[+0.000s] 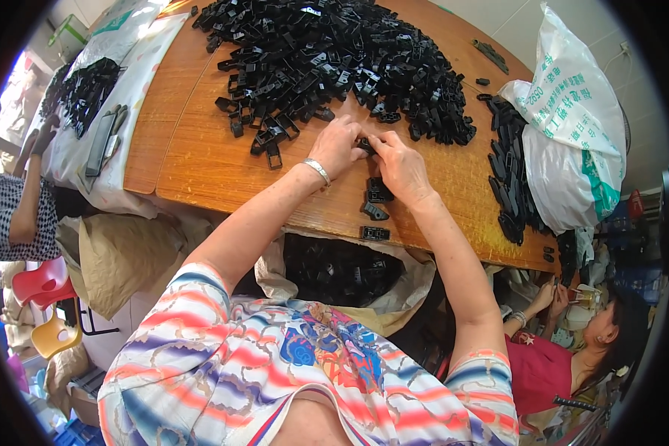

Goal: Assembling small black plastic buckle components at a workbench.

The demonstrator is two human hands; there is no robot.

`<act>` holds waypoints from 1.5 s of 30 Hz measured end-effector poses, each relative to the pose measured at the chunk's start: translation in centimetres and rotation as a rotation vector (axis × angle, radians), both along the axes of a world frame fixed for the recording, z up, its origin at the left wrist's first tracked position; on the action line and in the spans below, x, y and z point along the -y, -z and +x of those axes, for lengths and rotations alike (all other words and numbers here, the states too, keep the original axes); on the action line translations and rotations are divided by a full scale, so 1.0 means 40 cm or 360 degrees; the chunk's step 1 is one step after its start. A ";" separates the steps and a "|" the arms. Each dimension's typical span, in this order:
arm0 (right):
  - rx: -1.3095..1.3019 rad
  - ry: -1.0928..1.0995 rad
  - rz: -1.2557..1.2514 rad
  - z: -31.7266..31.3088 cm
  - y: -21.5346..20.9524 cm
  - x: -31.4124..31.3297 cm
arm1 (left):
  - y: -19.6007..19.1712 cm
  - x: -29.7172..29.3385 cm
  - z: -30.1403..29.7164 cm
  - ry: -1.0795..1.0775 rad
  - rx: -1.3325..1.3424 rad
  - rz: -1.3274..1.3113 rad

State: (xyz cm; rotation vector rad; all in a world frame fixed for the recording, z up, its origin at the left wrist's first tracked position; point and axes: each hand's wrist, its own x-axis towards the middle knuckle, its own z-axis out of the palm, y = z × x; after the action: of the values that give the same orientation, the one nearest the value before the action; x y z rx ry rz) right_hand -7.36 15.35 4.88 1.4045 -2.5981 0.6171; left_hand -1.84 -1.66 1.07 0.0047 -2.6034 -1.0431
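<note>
Both my hands meet over the wooden table (pixel 201 178), just in front of a big heap of black plastic parts (pixel 334 67). Between my fingertips is a small black plastic part (pixel 365 145), partly covered by them. My left hand (pixel 336 147), with a bracelet at the wrist, pinches its left side. From the right, my right hand (pixel 400 167) grips the same part with thumb and fingers. A few loose black plastic pieces (pixel 375 211) lie in a short column below my hands, toward the table's near edge.
An open sack (pixel 342 271) of black parts sits below the near edge. At right are a row of long black pieces (pixel 505 167) and a white plastic bag (pixel 572 141). Co-workers sit at left (pixel 22 208) and right (pixel 550 357). Black pieces (pixel 89 93) lie on the left table.
</note>
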 end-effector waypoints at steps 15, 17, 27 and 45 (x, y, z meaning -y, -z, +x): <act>0.0091 0.0093 0.0172 -0.016 -0.026 -0.061 | -0.064 0.110 -0.001 0.0009 -0.0083 -0.0965; -0.0008 0.0225 -0.0010 -0.049 -0.031 -0.050 | -0.060 0.133 -0.019 -0.0115 -0.0256 -0.1212; -0.0216 0.0478 0.0111 -0.166 0.034 0.046 | -0.060 0.100 -0.042 -0.0048 -0.0315 -0.1344; 0.0240 0.0502 -0.0137 -0.074 0.019 -0.019 | -0.014 0.020 0.002 0.0285 -0.0568 -0.0305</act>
State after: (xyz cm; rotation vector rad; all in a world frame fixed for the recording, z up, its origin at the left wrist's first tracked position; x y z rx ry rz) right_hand -10.33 16.12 4.14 0.9274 -2.7872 0.8006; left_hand -1.74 -2.48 1.62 -0.4277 -2.3920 -0.7616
